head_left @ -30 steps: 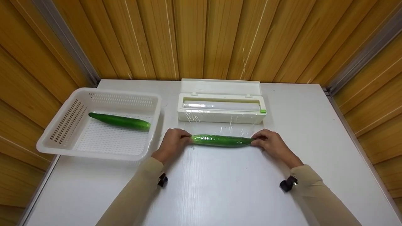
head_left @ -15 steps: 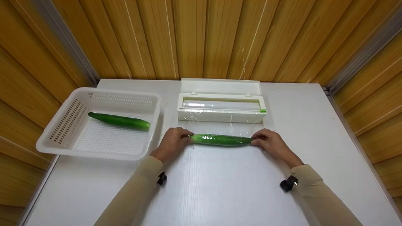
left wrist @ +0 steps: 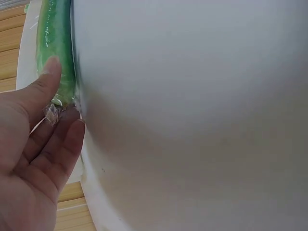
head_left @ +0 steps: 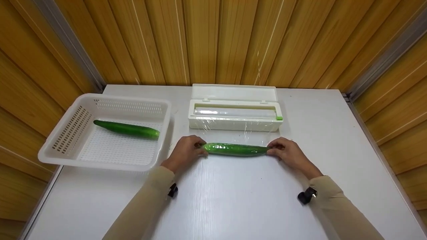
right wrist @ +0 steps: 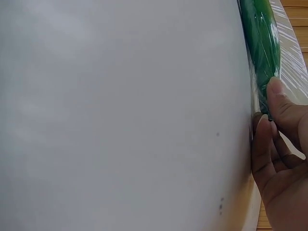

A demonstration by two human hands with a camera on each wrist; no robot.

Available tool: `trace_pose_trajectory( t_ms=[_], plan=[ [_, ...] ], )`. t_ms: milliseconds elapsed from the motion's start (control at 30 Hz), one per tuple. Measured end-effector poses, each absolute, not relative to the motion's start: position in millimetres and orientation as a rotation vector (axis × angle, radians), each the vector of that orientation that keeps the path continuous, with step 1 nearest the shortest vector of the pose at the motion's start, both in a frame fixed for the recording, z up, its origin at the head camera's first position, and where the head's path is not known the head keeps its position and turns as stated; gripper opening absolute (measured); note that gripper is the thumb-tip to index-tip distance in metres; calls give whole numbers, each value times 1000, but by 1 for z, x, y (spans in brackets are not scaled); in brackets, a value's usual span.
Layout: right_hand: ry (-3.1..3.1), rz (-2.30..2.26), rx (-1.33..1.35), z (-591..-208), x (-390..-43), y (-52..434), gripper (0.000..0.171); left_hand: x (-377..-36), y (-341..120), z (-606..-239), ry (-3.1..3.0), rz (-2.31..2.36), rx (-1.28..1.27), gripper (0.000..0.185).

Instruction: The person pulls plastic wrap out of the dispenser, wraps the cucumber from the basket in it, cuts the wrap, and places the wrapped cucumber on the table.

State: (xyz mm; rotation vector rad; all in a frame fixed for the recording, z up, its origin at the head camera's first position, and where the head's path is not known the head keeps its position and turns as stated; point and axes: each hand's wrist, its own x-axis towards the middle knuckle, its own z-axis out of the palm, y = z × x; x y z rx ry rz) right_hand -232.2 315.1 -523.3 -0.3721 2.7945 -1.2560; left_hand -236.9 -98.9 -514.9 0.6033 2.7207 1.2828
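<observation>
A green cucumber (head_left: 235, 149) lies crosswise on the white table, wrapped in shiny clear cling film. My left hand (head_left: 186, 151) holds its paler left end. In the left wrist view the thumb (left wrist: 50, 72) lies along the cucumber, and a crumpled tuft of film (left wrist: 53, 114) sticks out at the end by the fingers. My right hand (head_left: 289, 153) pinches the darker, narrow right end; in the right wrist view the thumb (right wrist: 277, 91) presses on the film-covered tip. From the cucumber, clear film stretches back to a white cling film dispenser (head_left: 235, 124).
The dispenser's lid (head_left: 234, 92) stands up behind its film roll (head_left: 233, 112), and a green slider (head_left: 279, 118) sits at its right. On the left, a white perforated basket (head_left: 100, 162) holds an unwrapped cucumber (head_left: 126, 129). Wood-panelled walls border the table.
My left thumb and fingers have shifted at the cucumber's left end, the thumb now nearer along its front side. The right hand and the cucumber stay nearly in place.
</observation>
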Motion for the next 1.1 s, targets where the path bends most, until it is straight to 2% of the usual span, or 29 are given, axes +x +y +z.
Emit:
trace_pose_trajectory(
  t_ms=[200,467,800,933,1100],
  plan=[
    [2788,-1261,-364,-523,-232,316,20,-239,-98,-518,2746,1281,704,41],
    [2746,-1241,-319,-521,-231,317,24,-238,-99,-522,2818,1233,910,36],
    [2677,-1449,-237,-512,-235,322,37,-237,-100,-523,2833,1242,965,35],
    [2809,-1545,-150,-503,-245,327,48,-238,-99,-522,2833,1244,975,34],
    [2902,-1575,-140,-493,-263,328,74,-238,-100,-521,2836,1244,980,34]
  ],
)
